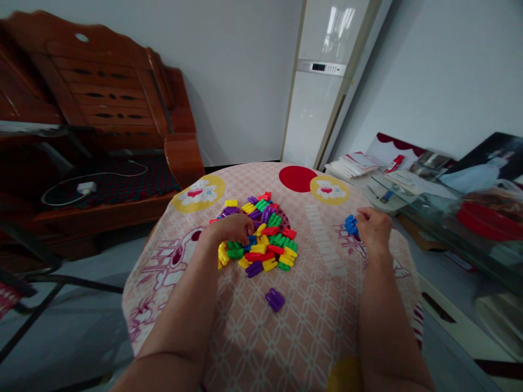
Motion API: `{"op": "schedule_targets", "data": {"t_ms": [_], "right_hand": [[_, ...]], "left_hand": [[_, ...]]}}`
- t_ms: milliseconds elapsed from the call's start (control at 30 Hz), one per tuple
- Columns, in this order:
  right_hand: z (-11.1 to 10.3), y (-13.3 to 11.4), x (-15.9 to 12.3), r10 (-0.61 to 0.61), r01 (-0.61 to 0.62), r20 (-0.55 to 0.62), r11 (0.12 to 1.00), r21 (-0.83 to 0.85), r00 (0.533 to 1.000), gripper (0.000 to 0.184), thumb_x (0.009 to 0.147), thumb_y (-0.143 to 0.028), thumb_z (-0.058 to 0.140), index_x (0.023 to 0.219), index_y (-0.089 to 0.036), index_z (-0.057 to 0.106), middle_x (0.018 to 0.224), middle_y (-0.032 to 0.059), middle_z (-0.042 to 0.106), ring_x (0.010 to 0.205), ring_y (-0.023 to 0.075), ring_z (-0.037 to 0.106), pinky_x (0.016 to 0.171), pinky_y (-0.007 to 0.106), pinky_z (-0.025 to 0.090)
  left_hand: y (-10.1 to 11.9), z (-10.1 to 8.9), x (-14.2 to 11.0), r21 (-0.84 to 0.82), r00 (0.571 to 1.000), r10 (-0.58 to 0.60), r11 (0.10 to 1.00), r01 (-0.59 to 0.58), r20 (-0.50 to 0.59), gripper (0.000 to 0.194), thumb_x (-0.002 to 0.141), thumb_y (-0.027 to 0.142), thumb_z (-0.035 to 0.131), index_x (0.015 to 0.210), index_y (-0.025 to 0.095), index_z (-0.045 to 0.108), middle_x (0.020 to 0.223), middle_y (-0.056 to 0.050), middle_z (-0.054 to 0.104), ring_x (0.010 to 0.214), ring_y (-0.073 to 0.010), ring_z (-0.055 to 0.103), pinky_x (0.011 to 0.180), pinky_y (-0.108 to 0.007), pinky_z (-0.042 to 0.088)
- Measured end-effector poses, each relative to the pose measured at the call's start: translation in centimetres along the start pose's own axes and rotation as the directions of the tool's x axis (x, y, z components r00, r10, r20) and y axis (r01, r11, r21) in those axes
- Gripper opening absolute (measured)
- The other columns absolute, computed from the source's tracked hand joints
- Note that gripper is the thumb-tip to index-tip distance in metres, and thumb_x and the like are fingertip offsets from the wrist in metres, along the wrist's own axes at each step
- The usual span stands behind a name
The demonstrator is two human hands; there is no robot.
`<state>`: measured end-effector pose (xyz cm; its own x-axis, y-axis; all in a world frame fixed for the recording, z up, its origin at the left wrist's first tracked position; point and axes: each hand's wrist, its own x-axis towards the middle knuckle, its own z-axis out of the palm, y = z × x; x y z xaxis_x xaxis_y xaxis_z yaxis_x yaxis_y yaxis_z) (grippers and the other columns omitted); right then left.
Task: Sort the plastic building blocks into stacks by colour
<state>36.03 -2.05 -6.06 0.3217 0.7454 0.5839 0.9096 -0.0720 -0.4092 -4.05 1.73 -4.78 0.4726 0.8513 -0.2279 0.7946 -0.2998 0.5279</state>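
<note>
A pile of small plastic toy blocks [265, 257] in red, yellow, green, purple and blue lies mid-table, each block shaped like joined rounded bars. My left hand [233, 226] reaches into its left side, with the fingers pinched at a blue block [249, 243]. Further right, my right hand [373, 227] is closed, thumb and fingers together, right beside a small cluster of blue blocks [351, 225]. Whether a block is inside those fingers is hidden. One purple block [275, 299] lies apart, nearer to me than the pile.
The round table has a patterned pink tablecloth [310, 337]. At the right stands a glass-topped table [429, 201] with papers [355, 163], a red bowl [486, 218] and other items. A wooden bench [110, 103] is at the left, a white cabinet-like appliance [312, 109] behind.
</note>
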Motion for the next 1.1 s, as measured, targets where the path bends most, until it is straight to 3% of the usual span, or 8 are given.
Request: {"op": "schedule_targets", "data": {"t_ms": [200,333,433,633,700,833,933,1100], "right_hand": [[0.1,-2.3,-0.3,-0.021,0.014,0.062,0.994,0.112,0.998,0.033,0.076,-0.026,0.048,0.09,-0.015,0.075,0.077,0.0098,0.073,0.071,0.0219,0.066,0.07,0.031,0.049],[0.4,-3.2,-0.6,-0.066,0.053,0.088,0.988,0.145,0.994,0.033,0.078,-0.027,0.048,0.091,-0.016,0.076,0.076,0.0086,0.073,0.072,0.0219,0.067,0.069,0.031,0.049],[0.7,-3.3,-0.6,-0.081,0.062,0.098,0.981,0.186,0.992,0.032,0.078,-0.027,0.049,0.091,-0.015,0.076,0.076,0.0087,0.073,0.073,0.0219,0.067,0.068,0.03,0.048],[1.3,-6.0,-1.3,-0.057,-0.025,0.215,0.932,0.362,0.975,0.027,0.078,-0.03,0.054,0.089,-0.017,0.074,0.074,0.0047,0.071,0.071,0.0204,0.066,0.061,0.027,0.048],[1.4,-8.2,-2.2,-0.125,-0.039,0.316,0.884,0.466,0.94,0.024,0.08,-0.032,0.056,0.086,-0.017,0.074,0.068,0.0026,0.069,0.066,0.0184,0.065,0.058,0.025,0.046],[1.7,-12.3,-4.1,-0.325,-0.092,0.534,0.785,0.612,0.78,0.026,0.082,-0.04,0.062,0.085,-0.017,0.074,0.067,0.0001,0.068,0.061,0.0145,0.061,0.054,0.022,0.043],[2.2,-13.6,-5.0,-0.361,-0.088,0.544,0.769,0.633,0.758,0.029,0.082,-0.043,0.066,0.086,-0.016,0.075,0.066,-0.0005,0.066,0.061,0.0124,0.058,0.054,0.021,0.04],[3.2,-13.3,-5.2,-0.439,-0.113,0.555,0.705,0.7,0.707,0.035,0.079,-0.046,0.071,0.096,-0.015,0.074,0.079,0.0016,0.07,0.071,0.0138,0.061,0.06,0.021,0.043]], "left_hand": [[-0.6,0.0,0.1,-0.302,0.999,0.034,0.953,-0.02,0.041,0.023,0.055,0.022,0.067,0.077,0.02,0.068,0.07,0.0,0.069,0.065,-0.0171,0.064,0.056,-0.023,0.046],[-0.6,0.9,0.7,-0.248,0.998,0.054,0.968,-0.045,0.029,0.032,0.048,0.021,0.075,0.079,0.022,0.066,0.072,0.002,0.068,0.065,-0.0158,0.062,0.055,-0.021,0.044],[-0.3,0.8,0.7,-0.241,0.999,0.044,0.97,-0.039,0.018,0.031,0.053,0.024,0.074,0.083,0.022,0.066,0.068,0.002,0.067,0.06,-0.015,0.061,0.054,-0.022,0.044],[1.1,-0.3,0.3,-0.371,0.967,0.106,0.909,-0.189,-0.231,0.026,0.067,0.036,0.068,0.086,0.018,0.068,0.076,-0.002,0.07,0.071,-0.0168,0.065,0.064,-0.026,0.052],[2.2,0.1,0.5,-0.451,0.95,0.109,0.861,-0.237,-0.292,0.03,0.068,0.039,0.069,0.09,0.017,0.068,0.079,-0.003,0.071,0.073,-0.0176,0.067,0.065,-0.028,0.054],[4.4,1.1,1.0,-0.565,0.918,0.087,0.765,-0.311,-0.387,0.037,0.069,0.04,0.07,0.095,0.014,0.067,0.083,-0.006,0.072,0.073,-0.0186,0.068,0.065,-0.03,0.056],[5.0,1.4,1.1,-0.524,0.892,0.067,0.788,-0.323,-0.448,0.035,0.069,0.038,0.071,0.093,0.013,0.068,0.082,-0.007,0.073,0.071,-0.0185,0.068,0.063,-0.029,0.055],[5.1,1.1,1.0,-0.506,0.877,0.109,0.781,-0.367,-0.468,0.028,0.071,0.035,0.069,0.088,0.013,0.069,0.081,-0.007,0.073,0.07,-0.018,0.068,0.063,-0.028,0.055]]}}
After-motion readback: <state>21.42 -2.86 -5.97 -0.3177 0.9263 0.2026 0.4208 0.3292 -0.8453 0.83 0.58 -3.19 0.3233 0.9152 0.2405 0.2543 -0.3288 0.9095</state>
